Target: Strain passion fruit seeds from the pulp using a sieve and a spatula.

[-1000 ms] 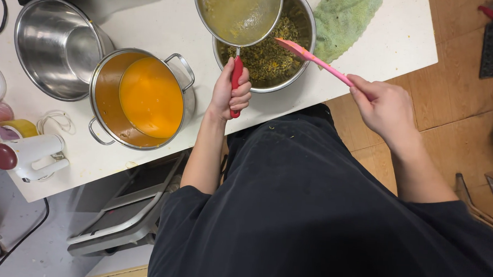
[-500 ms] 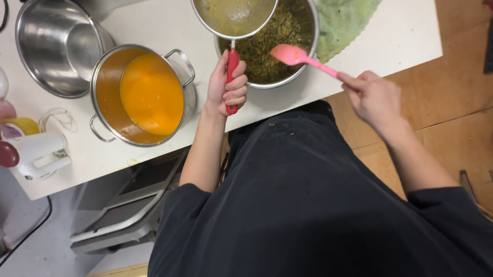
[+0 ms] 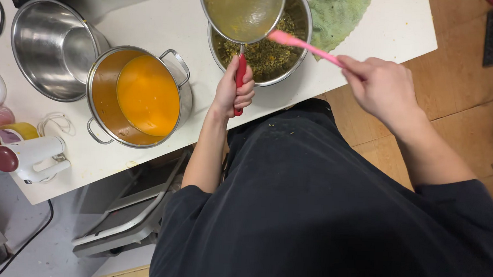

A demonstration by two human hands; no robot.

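Pink spatula [image 3: 303, 45] now nearer sieve [image 3: 242, 12], above white counter [image 3: 152, 18].

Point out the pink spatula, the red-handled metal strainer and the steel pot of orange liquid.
pink spatula [image 3: 308, 47], head view, on its handle.
red-handled metal strainer [image 3: 242, 13], head view, on its mesh bowl.
steel pot of orange liquid [image 3: 147, 95], head view, on the liquid's surface.

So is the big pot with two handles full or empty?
Partly full. The pot holds orange liquid pooled to one side, with orange-stained inner wall bare above it.

White counter [image 3: 152, 18], steel bowls [image 3: 51, 49], orange-filled pot [image 3: 137, 98], green cloth [image 3: 338, 15]
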